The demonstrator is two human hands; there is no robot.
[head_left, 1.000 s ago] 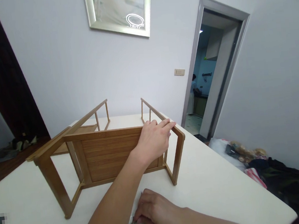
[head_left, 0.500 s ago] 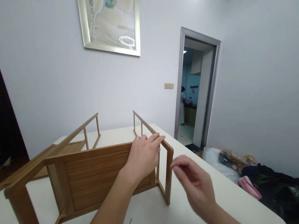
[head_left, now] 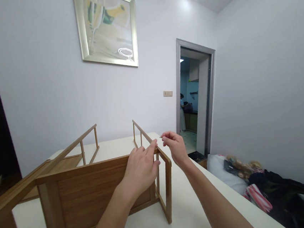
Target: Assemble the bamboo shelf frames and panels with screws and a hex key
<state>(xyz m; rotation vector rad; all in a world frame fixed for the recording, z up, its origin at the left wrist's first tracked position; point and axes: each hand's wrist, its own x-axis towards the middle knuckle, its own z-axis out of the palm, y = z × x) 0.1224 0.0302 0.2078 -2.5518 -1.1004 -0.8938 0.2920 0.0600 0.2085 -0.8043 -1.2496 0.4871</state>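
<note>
Up on the far white wall (head_left: 43, 74), there's the silver-framed rectangular painting (head_left: 109, 34), a white ring-shaped reflection (head_left: 126, 52) glinting low on its right! Across now to a beige rectangular switch plate (head_left: 168, 93), then the grey-framed doorway (head_left: 196, 47), a pale-clothed person (head_left: 182, 113) beyond it! And near right, a pink-and-white striped cloth (head_left: 259, 197) against a dark fabric heap (head_left: 291, 195)!

No texts, labels, brands, numbers or signs can be read anywhere in this view from the head-worn camera.
</note>
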